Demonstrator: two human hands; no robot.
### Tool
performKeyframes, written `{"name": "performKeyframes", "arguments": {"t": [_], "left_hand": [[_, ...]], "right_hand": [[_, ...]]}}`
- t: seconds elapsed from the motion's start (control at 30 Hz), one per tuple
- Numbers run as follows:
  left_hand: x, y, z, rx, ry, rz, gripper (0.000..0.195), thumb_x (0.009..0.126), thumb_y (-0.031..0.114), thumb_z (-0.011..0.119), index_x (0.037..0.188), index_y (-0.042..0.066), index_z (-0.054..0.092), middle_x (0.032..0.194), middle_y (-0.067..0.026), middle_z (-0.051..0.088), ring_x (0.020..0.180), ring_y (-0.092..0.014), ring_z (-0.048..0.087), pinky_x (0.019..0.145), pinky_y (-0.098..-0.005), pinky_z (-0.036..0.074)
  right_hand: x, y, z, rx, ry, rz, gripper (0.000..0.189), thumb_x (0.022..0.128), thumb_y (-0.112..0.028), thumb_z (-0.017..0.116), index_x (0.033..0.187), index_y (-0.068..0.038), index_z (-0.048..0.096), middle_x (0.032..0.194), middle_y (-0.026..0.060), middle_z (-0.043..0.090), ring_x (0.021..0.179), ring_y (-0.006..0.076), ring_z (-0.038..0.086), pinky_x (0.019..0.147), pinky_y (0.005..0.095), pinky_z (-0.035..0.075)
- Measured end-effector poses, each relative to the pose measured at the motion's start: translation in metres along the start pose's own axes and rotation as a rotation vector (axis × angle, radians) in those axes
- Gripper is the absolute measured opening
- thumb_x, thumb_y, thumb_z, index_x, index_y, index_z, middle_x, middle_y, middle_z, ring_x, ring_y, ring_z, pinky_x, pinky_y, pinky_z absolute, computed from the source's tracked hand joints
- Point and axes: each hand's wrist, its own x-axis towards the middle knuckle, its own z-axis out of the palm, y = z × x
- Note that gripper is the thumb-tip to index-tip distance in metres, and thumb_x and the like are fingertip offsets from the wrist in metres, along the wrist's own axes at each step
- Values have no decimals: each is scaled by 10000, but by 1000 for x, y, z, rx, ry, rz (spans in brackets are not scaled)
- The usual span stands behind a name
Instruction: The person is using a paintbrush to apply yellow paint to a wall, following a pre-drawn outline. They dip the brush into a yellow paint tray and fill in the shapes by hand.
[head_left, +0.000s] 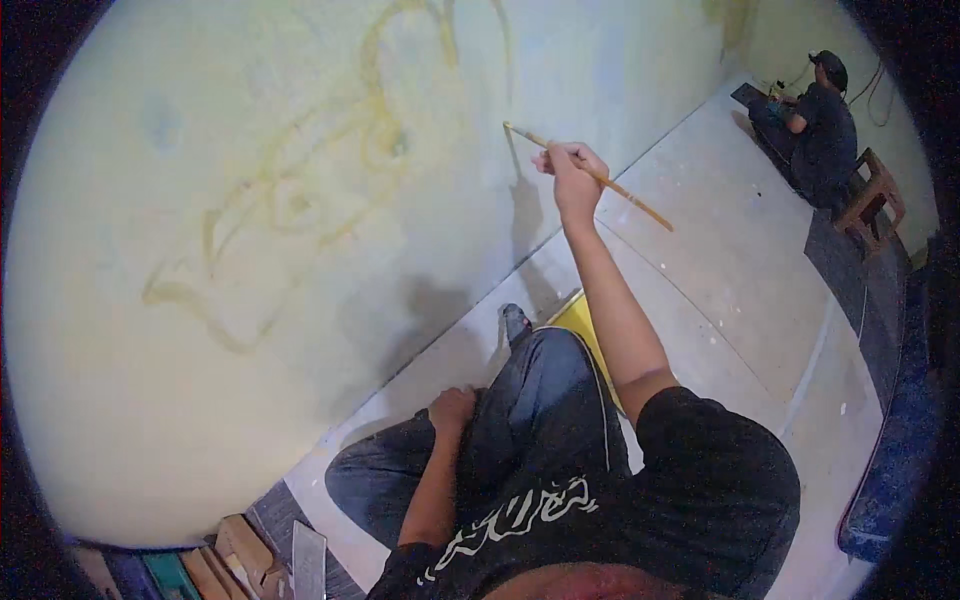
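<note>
A long thin paintbrush (634, 201) with an orange-brown handle is in my right hand (576, 176). Its tip touches or nearly touches the pale wall (337, 390), at the lower end of a thin yellowish painted line (508, 67). More yellow-ochre outlines (382, 120) spread over the wall to the left, with rounded and curved shapes. My left hand (451, 409) rests on my crossed legs near the wall's foot; whether its fingers hold anything is hard to see.
A yellow container (581, 322) stands partly behind my right arm and knee. Another person (821, 135) sits on the floor (697, 300) at the far right, beside a brown stool (874, 202). Cardboard boxes (244, 547) and a grey flat strip (308, 559) lie at the lower left.
</note>
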Motion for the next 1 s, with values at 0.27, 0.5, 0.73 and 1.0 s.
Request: {"name": "performKeyframes", "arguments": {"t": [0.27,0.5,0.73,1.0], "left_hand": [[-2,20,-16,-25,-83,-94,631,1013,509,382,1089,3,752,1172,-244,710,1125,-418,674,1003,-480,509],[61,-51,53,-256,-286,196,705,1000,575,376,1215,-17,695,1315,-267,634,1245,-451,590,1063,-504,453],[85,-55,49,-83,-349,140,732,998,595,371,1203,-28,696,1308,-283,630,1249,-454,585,1069,-505,446],[79,-50,43,-49,-364,126,763,997,619,365,1189,-40,698,1299,-302,625,1254,-457,581,1076,-506,436]], "right_hand": [[-80,-7,-113,-56,105,-28,144,959,-71,668,977,70,643,898,155,712,761,217,734,723,325,620],[-242,-4,-277,-454,154,315,133,949,-90,660,895,31,649,805,91,695,716,173,706,675,302,594],[-277,-52,-361,-813,32,355,155,930,-125,661,856,10,639,787,79,697,699,161,693,620,291,542],[-304,-64,-382,-761,37,528,201,911,-146,657,778,-1,612,670,70,667,594,127,668,572,286,528]]}}
